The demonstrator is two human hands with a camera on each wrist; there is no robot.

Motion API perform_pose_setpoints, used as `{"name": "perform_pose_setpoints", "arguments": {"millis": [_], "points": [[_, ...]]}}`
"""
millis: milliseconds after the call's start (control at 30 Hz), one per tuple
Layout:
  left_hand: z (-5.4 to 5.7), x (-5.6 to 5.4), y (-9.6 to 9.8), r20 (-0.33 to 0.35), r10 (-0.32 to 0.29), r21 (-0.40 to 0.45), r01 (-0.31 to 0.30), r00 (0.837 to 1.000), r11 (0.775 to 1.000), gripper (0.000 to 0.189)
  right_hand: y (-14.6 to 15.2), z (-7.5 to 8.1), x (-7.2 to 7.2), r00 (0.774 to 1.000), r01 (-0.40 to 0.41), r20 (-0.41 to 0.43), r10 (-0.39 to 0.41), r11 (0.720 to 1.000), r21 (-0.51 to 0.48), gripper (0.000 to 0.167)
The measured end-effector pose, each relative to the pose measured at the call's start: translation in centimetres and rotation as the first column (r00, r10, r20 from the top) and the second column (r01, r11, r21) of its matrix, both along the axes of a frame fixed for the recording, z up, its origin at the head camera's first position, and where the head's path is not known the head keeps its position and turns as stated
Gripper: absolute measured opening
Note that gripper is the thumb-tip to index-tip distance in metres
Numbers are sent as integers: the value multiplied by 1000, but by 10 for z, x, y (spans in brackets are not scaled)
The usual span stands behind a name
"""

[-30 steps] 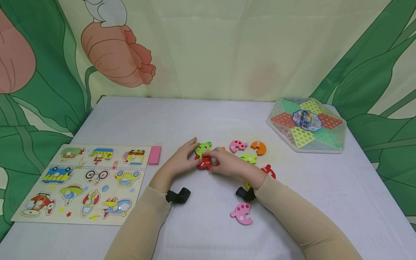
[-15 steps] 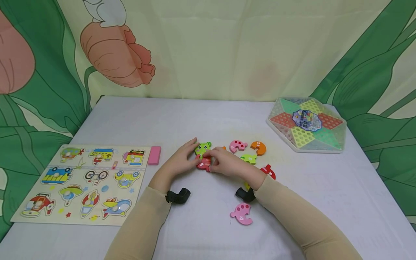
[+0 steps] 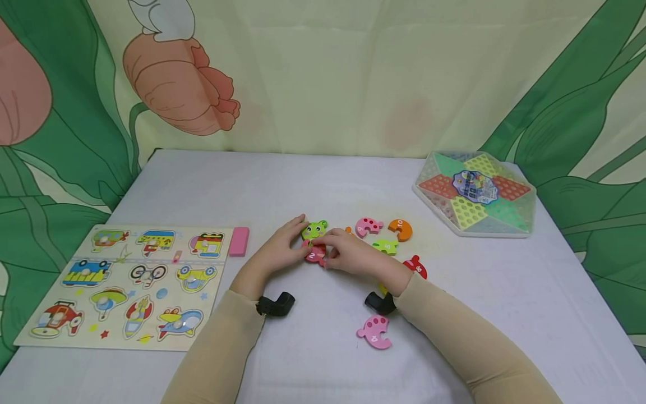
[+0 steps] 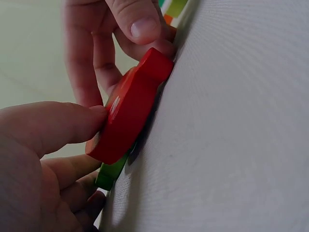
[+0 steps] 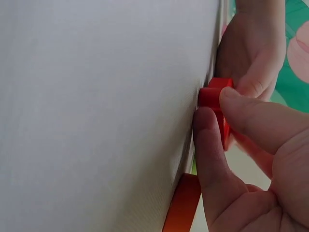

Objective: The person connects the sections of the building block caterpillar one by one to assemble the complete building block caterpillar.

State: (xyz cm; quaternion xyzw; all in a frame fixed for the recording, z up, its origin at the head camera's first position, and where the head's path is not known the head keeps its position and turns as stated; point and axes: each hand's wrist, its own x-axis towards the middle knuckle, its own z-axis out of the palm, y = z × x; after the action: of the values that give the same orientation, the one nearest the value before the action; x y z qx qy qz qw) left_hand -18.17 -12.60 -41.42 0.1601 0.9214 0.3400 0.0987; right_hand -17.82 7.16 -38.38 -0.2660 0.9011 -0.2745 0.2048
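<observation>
A red puzzle piece marked 2 [image 3: 315, 255] lies against a green frog-head piece [image 3: 315, 229] in the middle of the table. My left hand [image 3: 280, 249] sets its thumb on the red piece's left edge, its other fingers along the far side of the frog head. From the right, my right hand [image 3: 355, 252] pinches the red piece, its index finger reaching over the joint. In the left wrist view the red piece [image 4: 128, 116] overlaps the green one [image 4: 111, 173] and stands slightly tilted. Thumb and finger meet around its red knob [image 5: 211, 97] in the right wrist view.
Pink [image 3: 369, 226], orange [image 3: 400, 230], green [image 3: 386, 247] and red [image 3: 416, 267] pieces lie to the right, a pink 4 piece [image 3: 375, 332] nearer. A vehicle puzzle board [image 3: 171, 303] and pink block [image 3: 239, 242] are left; a hexagonal game box [image 3: 474, 193] stands back right.
The red piece has tipped a little, its numbered face now looking lighter and sitting closer to the frog head. Both hands have stayed almost in place.
</observation>
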Motion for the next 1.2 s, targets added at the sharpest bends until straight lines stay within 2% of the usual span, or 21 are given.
{"name": "perform_pose_setpoints", "arguments": {"millis": [433, 933, 1200], "points": [[0, 1, 0, -3, 2, 0, -2, 1000, 1000, 66, -6, 0, 3, 997, -23, -68, 28, 997, 78, 50], [1, 2, 2, 9, 13, -13, -13, 1000, 1000, 65, -1, 4, 5, 999, -30, -32, 33, 996, 79, 50], [2, 1, 2, 7, 2, -32, -2, 1000, 999, 63, -1, 3, 3, 998, -30, -53, 34, 997, 73, 48]]}}
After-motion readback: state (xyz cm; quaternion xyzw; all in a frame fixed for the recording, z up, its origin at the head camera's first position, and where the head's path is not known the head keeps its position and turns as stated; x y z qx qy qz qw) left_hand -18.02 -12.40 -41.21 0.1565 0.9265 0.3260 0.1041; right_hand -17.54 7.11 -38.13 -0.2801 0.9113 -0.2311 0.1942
